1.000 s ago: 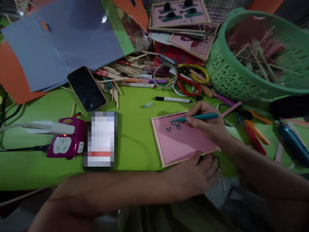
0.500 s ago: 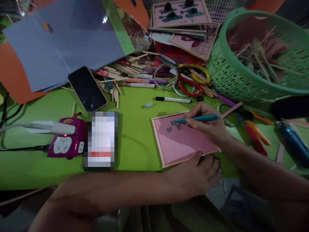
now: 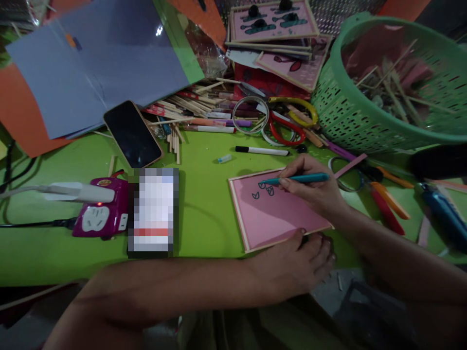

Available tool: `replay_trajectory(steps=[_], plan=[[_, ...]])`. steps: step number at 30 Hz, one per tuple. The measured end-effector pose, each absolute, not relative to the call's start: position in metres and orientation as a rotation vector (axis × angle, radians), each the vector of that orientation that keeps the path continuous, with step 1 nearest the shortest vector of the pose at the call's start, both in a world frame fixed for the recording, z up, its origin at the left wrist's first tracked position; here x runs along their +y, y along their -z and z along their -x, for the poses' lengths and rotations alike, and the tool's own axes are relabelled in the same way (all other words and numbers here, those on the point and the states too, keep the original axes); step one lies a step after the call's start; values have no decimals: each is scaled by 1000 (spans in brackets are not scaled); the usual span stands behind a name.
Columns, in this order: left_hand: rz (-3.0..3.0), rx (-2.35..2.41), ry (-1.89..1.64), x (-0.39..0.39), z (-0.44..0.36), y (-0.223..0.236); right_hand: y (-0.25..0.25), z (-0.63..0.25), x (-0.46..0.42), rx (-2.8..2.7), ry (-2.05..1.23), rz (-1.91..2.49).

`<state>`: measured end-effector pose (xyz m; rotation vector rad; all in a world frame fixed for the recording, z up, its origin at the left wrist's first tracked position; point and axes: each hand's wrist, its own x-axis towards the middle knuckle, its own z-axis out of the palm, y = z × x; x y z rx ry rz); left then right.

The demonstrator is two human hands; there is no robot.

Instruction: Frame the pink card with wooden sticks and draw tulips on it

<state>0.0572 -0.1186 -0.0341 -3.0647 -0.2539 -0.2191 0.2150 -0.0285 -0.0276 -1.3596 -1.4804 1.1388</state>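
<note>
A teal felt-tip pen (image 3: 310,178) is pinched in my right hand (image 3: 310,184), its tip touching a pink card (image 3: 266,218) framed with thin wooden strips. Several small dark outline shapes (image 3: 269,191) are drawn near the card's upper part, by the pen tip. My left hand (image 3: 292,265) lies along the card's lower edge with its fingers stretched to the right and slightly apart; the thumb touches the frame. The right palm hides the card's upper right part. A small pen cap (image 3: 224,159) and a black-and-white marker (image 3: 261,150) lie beyond the card.
At the right back stands a green basket (image 3: 365,126) with sticks inside. Scissors (image 3: 292,131), tape rolls and wooden sticks (image 3: 197,102) lie behind the card. On the left are a dark phone (image 3: 133,133), a lit phone (image 3: 153,209) and a purple power strip (image 3: 98,209).
</note>
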Motion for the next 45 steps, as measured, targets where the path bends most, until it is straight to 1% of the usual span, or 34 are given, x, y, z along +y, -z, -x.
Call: replay_trajectory(steps=[4,10,21,27,45], plan=[[3079,-297,287,-118,-57,34,26,-213,-28,-1468,-1125,1363],[3097,-263,238,-117,-57,32,25,-213,-28,-1490,-1110,1368],[3115,-295,298,-117,-56,34,28,-214,-28,-1467,-1068,1364],[3112,-265,247,-117,-56,33,30,-216,-28,-1498,-1061,1341],[3080,-303,293,-121,-57,39,32,-220,-29,-1435,-1063,1331]])
